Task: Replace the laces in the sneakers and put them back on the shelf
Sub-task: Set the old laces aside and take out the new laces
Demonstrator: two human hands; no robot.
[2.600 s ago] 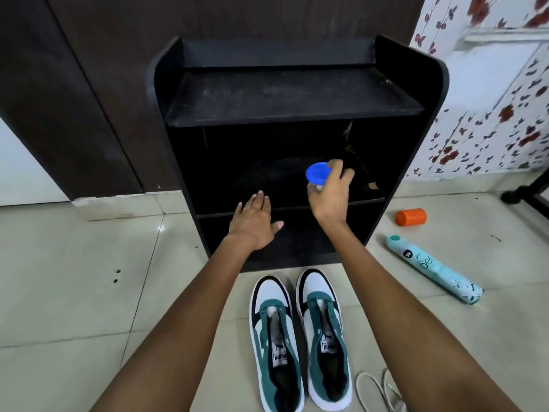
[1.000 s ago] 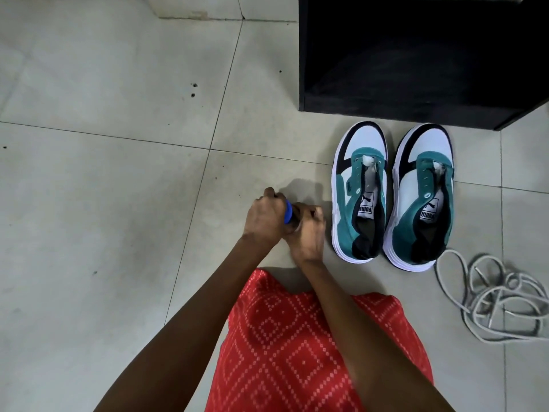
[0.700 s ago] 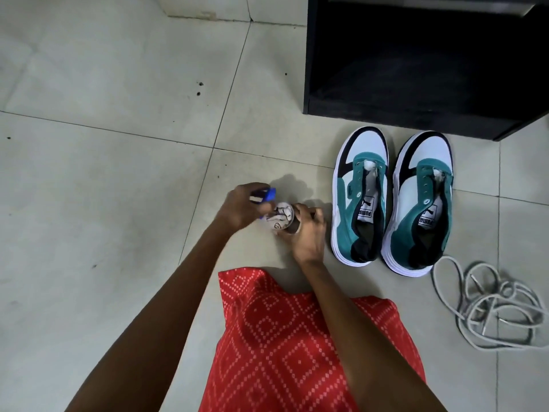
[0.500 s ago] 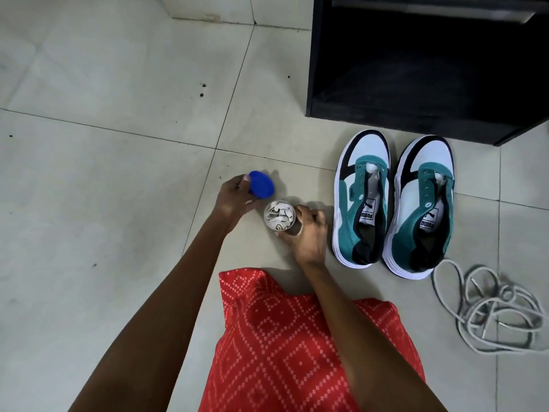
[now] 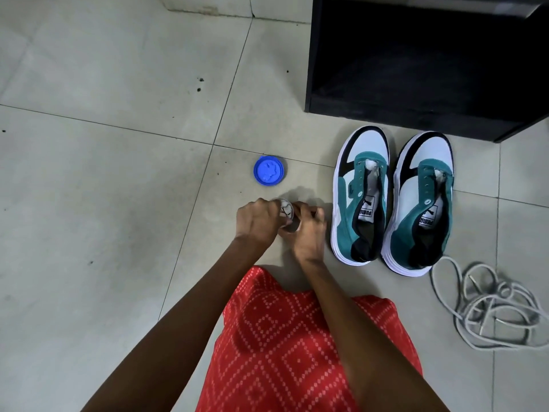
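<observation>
Pale glazed tiles cover the floor, and a person crouches over them with a red patterned garment spread across the near middle. Both forearms reach forward to a small clear jar standing on the floor just left of the shoes. The right hand grasps the jar from the right, fingers curled round its side. The left hand is bent in against the jar's rim with its fingertips hidden, so I cannot tell whether it grasps the jar or what lies inside; something white with dark marks shows in the open mouth. A blue lid lies flat on the tile, apart from the jar, to its far left. The two teal, white and black sneakers stand side by side, toes pointing away: the left sneaker near the right hand, the right sneaker touching it. Both have bare eyelets. A loose tangle of white laces lies on the floor to the near right of the pair. The black shelf stands just beyond the toes, at the far right.
</observation>
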